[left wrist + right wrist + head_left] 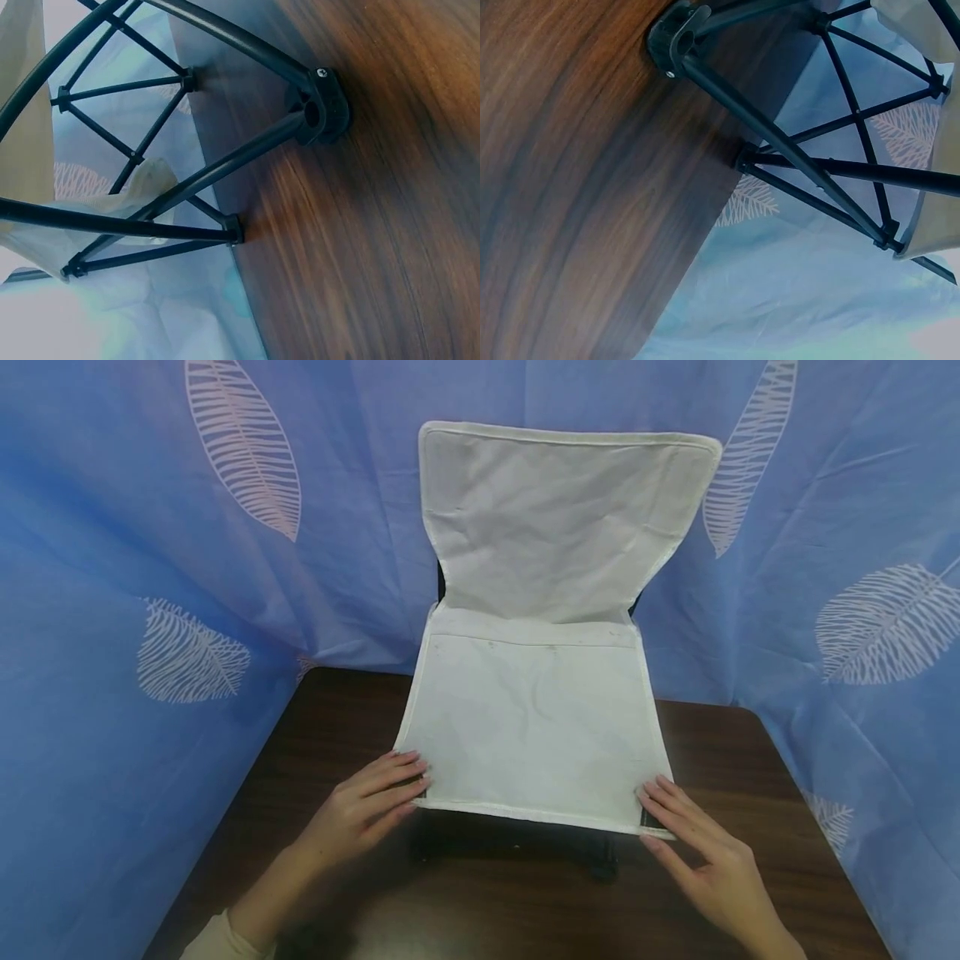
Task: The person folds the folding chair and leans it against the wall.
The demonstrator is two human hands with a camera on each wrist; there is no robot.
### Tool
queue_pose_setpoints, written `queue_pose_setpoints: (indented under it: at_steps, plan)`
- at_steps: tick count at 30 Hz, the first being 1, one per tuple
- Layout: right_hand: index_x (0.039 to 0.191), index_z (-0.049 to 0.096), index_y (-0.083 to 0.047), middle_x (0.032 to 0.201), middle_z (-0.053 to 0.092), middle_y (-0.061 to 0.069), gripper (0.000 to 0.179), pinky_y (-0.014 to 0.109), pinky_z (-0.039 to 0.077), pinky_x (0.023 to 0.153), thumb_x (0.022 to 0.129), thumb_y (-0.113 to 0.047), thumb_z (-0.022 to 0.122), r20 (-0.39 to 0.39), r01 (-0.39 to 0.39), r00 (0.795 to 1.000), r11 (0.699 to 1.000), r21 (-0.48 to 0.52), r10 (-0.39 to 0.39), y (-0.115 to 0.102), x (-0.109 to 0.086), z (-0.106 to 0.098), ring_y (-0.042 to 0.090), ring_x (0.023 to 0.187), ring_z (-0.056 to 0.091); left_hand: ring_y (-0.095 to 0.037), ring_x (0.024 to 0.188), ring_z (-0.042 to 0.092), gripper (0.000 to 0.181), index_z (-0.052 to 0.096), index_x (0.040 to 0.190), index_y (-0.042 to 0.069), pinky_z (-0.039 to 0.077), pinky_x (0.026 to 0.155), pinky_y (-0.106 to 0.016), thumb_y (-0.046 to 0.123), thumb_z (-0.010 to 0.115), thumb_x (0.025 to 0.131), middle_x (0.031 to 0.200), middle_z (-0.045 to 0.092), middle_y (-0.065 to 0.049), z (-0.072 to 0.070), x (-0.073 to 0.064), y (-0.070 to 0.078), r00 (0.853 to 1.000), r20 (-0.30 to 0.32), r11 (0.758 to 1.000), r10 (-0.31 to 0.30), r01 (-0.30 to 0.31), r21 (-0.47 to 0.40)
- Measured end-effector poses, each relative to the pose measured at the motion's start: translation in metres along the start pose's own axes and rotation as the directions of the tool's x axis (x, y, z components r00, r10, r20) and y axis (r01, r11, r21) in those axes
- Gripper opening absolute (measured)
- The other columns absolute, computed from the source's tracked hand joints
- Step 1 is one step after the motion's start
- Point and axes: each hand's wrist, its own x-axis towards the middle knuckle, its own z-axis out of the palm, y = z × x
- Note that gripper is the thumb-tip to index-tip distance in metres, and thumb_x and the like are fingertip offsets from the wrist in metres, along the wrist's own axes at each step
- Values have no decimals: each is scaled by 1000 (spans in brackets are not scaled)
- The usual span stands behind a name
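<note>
A small folding chair with a white fabric seat (532, 718) and white fabric back (562, 518) stands upright, its back at the far side. Crossed black tubes form its frame, with a plastic foot (322, 109) in the left wrist view and another foot (676, 41) in the right wrist view. My left hand (367, 802) rests its nearly straight fingers on the seat's front left corner. At the front right corner, my right hand (701, 852) lays its fingers over the edge, thumb just in front. Neither hand shows in the wrist views.
Under the chair is a dark brown wooden table (465, 918) with rounded far corners. A blue curtain (352, 568) with white leaf prints hangs behind and on both sides, close to the table's edges.
</note>
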Motion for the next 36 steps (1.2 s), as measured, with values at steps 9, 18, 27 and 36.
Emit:
queue_pose_setpoints:
  at_steps: [9, 18, 27, 36]
  plan:
    - [115, 69, 3, 127, 65, 17, 44, 14, 36, 112, 91, -34, 67, -41, -8, 999, 999, 35, 10, 0, -1, 3, 16, 133, 51, -26, 122, 59, 27, 72, 113, 3, 37, 116, -35, 21, 62, 95, 118, 69, -16, 3, -2, -2, 1000, -12, 999, -14, 13, -49]
    - [114, 69, 4, 125, 65, 18, 43, 15, 36, 112, 91, -32, 67, -60, -15, 998, 999, 38, 17, -4, 0, 5, 17, 133, 52, -26, 124, 57, 26, 72, 113, 2, 34, 117, -36, 20, 61, 95, 119, 68, -16, 3, -3, -3, 999, -8, 995, -32, 31, -96]
    - [115, 68, 4, 128, 64, 18, 46, 15, 36, 112, 92, -35, 64, -28, 9, 1000, 999, 39, -8, 2, -3, 3, 19, 134, 50, -26, 124, 58, 30, 69, 116, -1, 35, 117, -36, 19, 62, 95, 121, 68, -15, 6, -6, -4, 999, -22, 994, -33, 30, -105]
    - [117, 65, 8, 132, 59, 22, 49, 15, 36, 112, 94, -35, 59, 10, 118, 993, 993, 19, -118, 13, -3, 0, 23, 138, 45, -26, 128, 55, 29, 71, 112, 1, 40, 113, -30, 20, 67, 91, 123, 67, -16, 4, -10, -11, 998, -57, 993, -15, 8, -115]
